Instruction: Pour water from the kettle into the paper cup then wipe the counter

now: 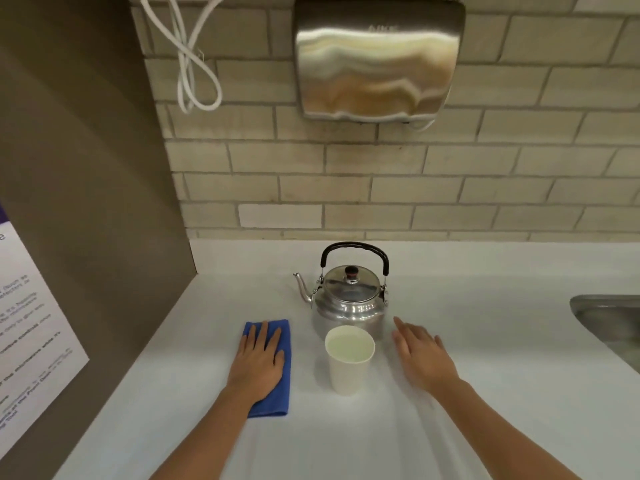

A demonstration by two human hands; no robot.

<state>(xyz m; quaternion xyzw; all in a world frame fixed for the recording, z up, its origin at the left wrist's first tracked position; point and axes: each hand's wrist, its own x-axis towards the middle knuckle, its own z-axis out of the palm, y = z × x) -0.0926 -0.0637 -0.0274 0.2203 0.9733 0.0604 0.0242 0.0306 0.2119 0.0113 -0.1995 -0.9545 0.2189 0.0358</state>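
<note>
The steel kettle (349,299) stands near the table's (485,410) back edge, spout pointing left. The paper cup (349,358), holding water, sits just in front of it. The left hand (258,362) lies flat, fingers spread, on a blue cloth (277,393). The right hand (420,355) hovers open beside the cup. A sink (609,323) cuts the right edge; the front stretch lies bare.

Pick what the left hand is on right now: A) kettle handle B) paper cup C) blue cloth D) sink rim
C: the left hand lies flat, palm down, on the blue cloth on the counter, left of the paper cup and clear of the kettle.
</note>
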